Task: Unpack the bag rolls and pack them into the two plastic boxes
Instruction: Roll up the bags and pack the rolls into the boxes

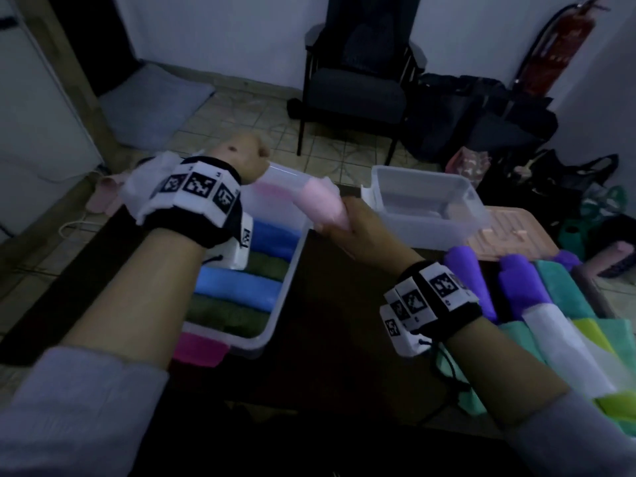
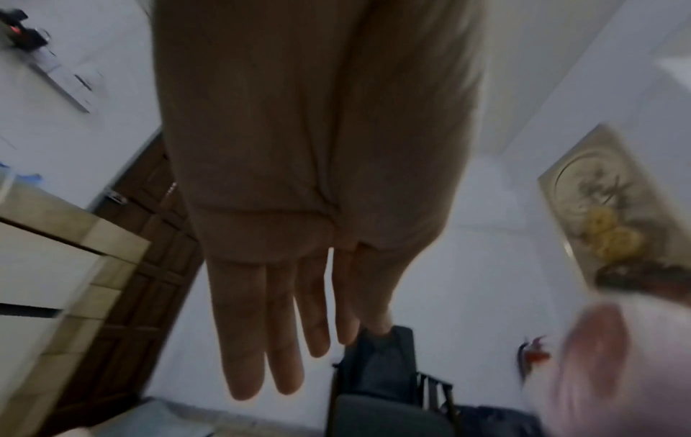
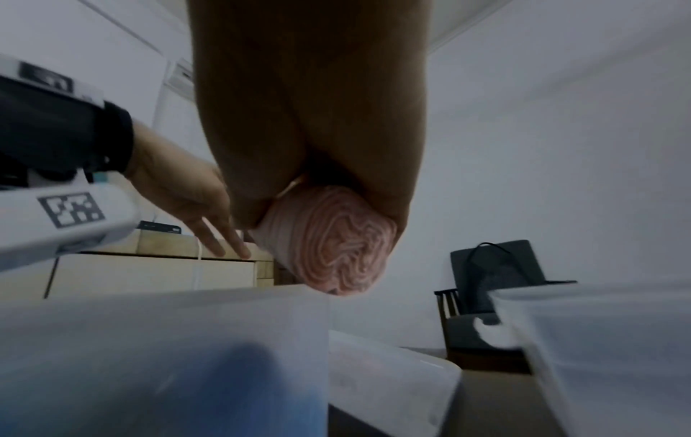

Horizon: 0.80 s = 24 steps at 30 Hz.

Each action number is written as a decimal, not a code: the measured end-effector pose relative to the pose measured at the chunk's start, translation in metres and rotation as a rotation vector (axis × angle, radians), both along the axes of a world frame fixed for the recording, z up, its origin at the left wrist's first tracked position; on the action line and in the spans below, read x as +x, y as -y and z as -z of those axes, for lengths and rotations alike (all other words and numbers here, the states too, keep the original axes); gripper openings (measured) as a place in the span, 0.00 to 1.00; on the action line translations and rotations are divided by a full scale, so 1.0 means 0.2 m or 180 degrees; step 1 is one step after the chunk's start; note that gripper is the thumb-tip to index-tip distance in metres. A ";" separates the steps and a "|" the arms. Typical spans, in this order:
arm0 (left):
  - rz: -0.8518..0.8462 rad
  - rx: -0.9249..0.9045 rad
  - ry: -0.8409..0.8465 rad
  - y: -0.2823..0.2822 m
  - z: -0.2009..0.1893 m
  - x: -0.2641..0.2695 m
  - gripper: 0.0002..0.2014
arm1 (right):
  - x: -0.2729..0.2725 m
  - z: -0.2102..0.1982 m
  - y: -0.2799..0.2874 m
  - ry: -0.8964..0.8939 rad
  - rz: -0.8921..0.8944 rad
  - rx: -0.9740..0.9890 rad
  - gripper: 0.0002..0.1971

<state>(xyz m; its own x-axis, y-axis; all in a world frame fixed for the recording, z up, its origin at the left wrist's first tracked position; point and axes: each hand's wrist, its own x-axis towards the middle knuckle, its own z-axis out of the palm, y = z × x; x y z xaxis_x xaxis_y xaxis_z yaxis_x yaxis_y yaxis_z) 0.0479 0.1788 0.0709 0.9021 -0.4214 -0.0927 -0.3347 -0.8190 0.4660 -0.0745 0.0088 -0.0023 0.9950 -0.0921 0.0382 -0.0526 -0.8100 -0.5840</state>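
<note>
Your right hand [image 1: 347, 232] grips a pink bag roll [image 1: 318, 197], fingers curled round its near end; the roll is held in the air over the far right corner of the left plastic box [image 1: 275, 325]. In the right wrist view the roll's spiralled end [image 3: 348, 254] shows between thumb and fingers, the rest being hidden by the palm. Your left hand [image 1: 241, 156] is raised above the box's far end; the left wrist view shows its fingers [image 2: 246, 331] straight and together, holding nothing. In the head view its fingers are blurred and partly hidden behind the wrist band.

The left box holds blue rolls [image 1: 237, 287] and dark green rolls [image 1: 227, 315] laid side by side; its far part is hidden by your left wrist. The right plastic box [image 1: 426, 201] stands beyond; whether anything lies in it is hard to make out. Purple rolls [image 1: 519, 287] and teal rolls [image 1: 564, 290] lie at right, some cut off by the frame edge.
</note>
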 end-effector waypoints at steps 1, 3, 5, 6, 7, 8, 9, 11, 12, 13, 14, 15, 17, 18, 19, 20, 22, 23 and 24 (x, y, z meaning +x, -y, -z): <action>-0.0125 0.0166 0.0037 -0.05 0.02 0.06 0.17 | 0.06 -0.01 -0.04 0.0097 -0.0069 -0.0091 0.28; -0.0277 0.0454 -0.0134 -0.14 0.07 0.14 0.16 | 0.19 -0.04 -0.11 0.0167 -0.0242 -0.0268 0.29; -0.0402 0.0467 -0.0640 -0.21 0.13 0.20 0.11 | 0.30 -0.06 -0.19 0.0172 -0.0424 -0.0441 0.29; -0.0410 0.0461 -0.0831 -0.23 0.15 0.23 0.08 | 0.36 -0.07 -0.23 0.0137 -0.0501 -0.0536 0.29; -0.0392 0.0503 -0.0927 -0.25 0.17 0.25 0.09 | 0.41 -0.07 -0.26 0.0048 -0.0570 -0.0638 0.30; -0.0365 0.0563 -0.0958 -0.27 0.17 0.26 0.11 | 0.46 -0.07 -0.29 -0.0103 -0.0622 -0.0740 0.31; -0.0343 0.0556 -0.0973 -0.27 0.18 0.27 0.13 | 0.50 -0.06 -0.31 -0.0280 -0.0662 -0.0838 0.32; -0.0355 0.0356 -0.1159 -0.28 0.19 0.29 0.19 | 0.56 -0.02 -0.35 -0.0633 -0.0742 -0.0991 0.34; -0.0399 0.0229 -0.1316 -0.29 0.20 0.30 0.22 | 0.58 -0.01 -0.36 -0.0784 -0.0768 -0.1037 0.35; -0.0443 0.0157 -0.1429 -0.30 0.21 0.31 0.23 | 0.59 0.01 -0.37 -0.0892 -0.0782 -0.1054 0.36; -0.0487 0.0113 -0.1477 -0.30 0.21 0.31 0.24 | 0.60 0.02 -0.37 -0.0973 -0.0791 -0.1066 0.36; -0.0518 0.0101 -0.1486 -0.31 0.22 0.32 0.25 | 0.60 0.03 -0.37 -0.1041 -0.0803 -0.1081 0.36; -0.0514 0.0077 -0.1447 -0.31 0.23 0.33 0.25 | 0.59 0.03 -0.37 -0.1176 -0.0857 -0.1113 0.32; -0.0528 0.0052 -0.1441 -0.31 0.23 0.33 0.25 | 0.59 0.03 -0.37 -0.1228 -0.0888 -0.1114 0.30; -0.0548 0.0029 -0.1443 -0.31 0.24 0.33 0.25 | 0.59 0.03 -0.37 -0.1244 -0.0902 -0.1118 0.28; -0.0566 0.0014 -0.1447 -0.31 0.24 0.34 0.25 | 0.59 0.03 -0.38 -0.1218 -0.0889 -0.1166 0.28; -0.0594 0.0010 -0.1466 -0.31 0.25 0.34 0.25 | 0.58 0.04 -0.40 -0.0911 -0.0782 -0.1428 0.27; -0.0595 0.0006 -0.1472 -0.31 0.25 0.35 0.25 | 0.56 0.04 -0.40 -0.0634 -0.0711 -0.1603 0.27; -0.0600 0.0004 -0.1478 -0.31 0.25 0.35 0.25 | 0.55 0.04 -0.41 -0.0366 -0.0681 -0.1756 0.25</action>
